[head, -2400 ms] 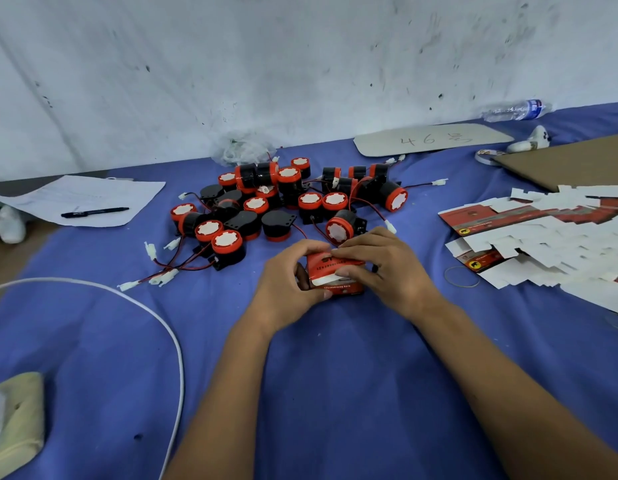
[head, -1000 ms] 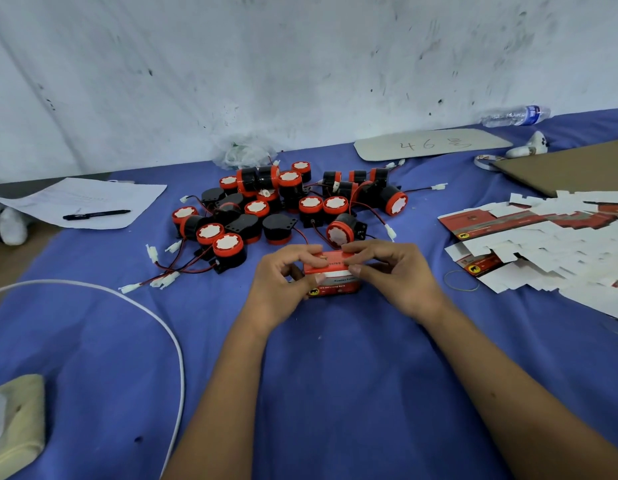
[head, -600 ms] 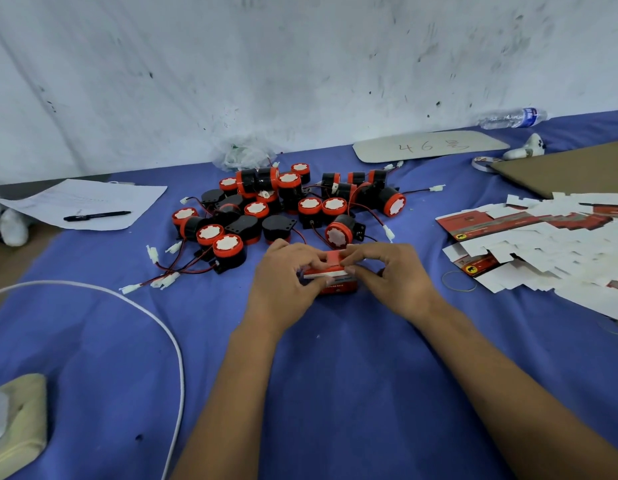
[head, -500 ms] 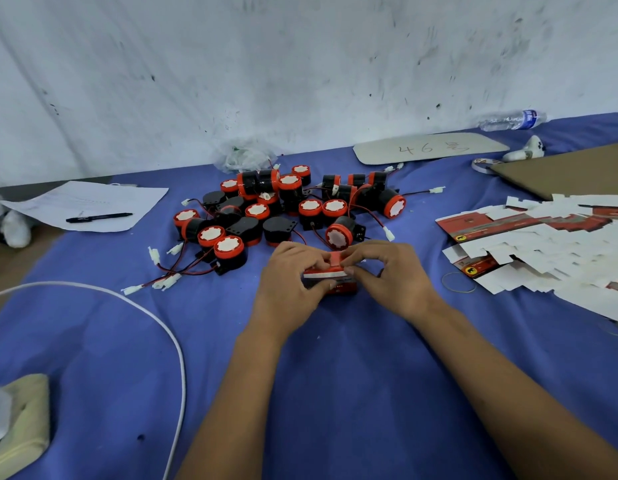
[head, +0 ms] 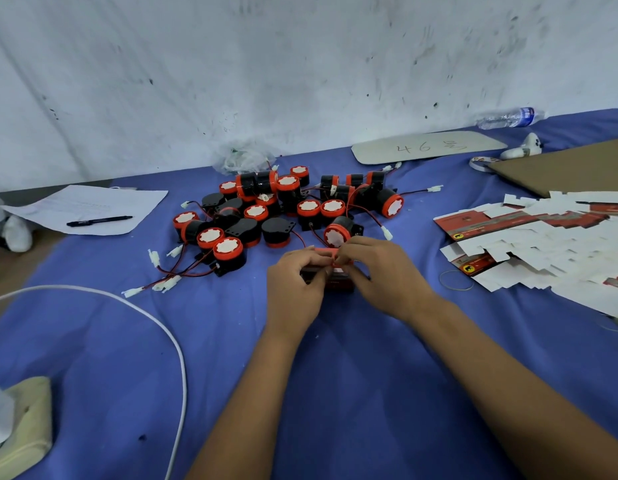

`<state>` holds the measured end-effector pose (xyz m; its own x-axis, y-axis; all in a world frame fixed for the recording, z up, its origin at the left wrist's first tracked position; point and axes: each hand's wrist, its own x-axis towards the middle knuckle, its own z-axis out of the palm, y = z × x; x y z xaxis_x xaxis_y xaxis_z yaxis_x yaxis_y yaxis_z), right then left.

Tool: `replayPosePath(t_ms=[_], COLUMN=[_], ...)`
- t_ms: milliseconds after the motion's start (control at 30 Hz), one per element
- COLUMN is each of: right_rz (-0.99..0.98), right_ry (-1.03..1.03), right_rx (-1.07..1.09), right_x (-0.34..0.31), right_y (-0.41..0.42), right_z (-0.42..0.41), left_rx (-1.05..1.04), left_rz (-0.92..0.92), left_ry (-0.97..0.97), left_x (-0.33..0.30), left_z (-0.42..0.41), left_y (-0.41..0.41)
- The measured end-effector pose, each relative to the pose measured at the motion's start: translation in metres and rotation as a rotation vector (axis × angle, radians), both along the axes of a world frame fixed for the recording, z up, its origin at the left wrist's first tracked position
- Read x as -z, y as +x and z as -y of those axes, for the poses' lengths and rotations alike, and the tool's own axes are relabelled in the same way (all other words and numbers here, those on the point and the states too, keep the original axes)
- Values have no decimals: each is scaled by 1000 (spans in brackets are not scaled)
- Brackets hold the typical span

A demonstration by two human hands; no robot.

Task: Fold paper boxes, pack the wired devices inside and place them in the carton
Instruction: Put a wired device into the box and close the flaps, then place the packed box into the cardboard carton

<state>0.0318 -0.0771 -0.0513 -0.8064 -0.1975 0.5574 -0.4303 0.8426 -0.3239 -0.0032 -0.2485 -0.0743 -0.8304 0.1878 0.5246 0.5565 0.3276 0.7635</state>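
Mid-table on blue cloth (head: pixel 335 393): red paper box (head: pixel 338 280) clamped between both hands. Left hand (head: pixel 293 285) gripping box's left end, fingers curled over top; right hand (head: pixel 383 271) pinching red top flap at the upper edge — thumb and forefinger together. Pile of black-and-orange wired devices (head: pixel 283 209) at 12 o'clock, just beyond box. Stack of flat box blanks (head: pixel 543 244) at 3 o'clock. Brown carton (head: pixel 570 168) at 2 o'clock. Paper sheet with pen (head: pixel 99 220) at 10 o'clock.

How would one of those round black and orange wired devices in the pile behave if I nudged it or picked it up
A wired device lying on its side looks cylindrical, so a nudge would probably roll it. Its thin red and black wires look floppy and cross their neighbours', so lifting one may drag others along. Those resting on flat faces seem steadier.
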Motion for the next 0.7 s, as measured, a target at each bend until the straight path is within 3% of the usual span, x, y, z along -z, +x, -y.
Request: replayPosePath(t_ms=[100, 333, 567, 700], right_rz=[-22, -69, -123, -19], right_ry=[-17, 42, 103, 42], right_rx=[-1, -28, 13, 4], right_x=[10, 14, 16, 18], right_y=[5, 9, 12, 0], right_z=[-3, -7, -1, -3], left_rx=[-47, 43, 82, 70], left_rz=[-24, -230, -215, -153], left_ry=[11, -281, -293, -253], left_x=[-1, -2, 0, 6], left_z=[-5, 8, 9, 10], left_y=[4, -8, -6, -3])
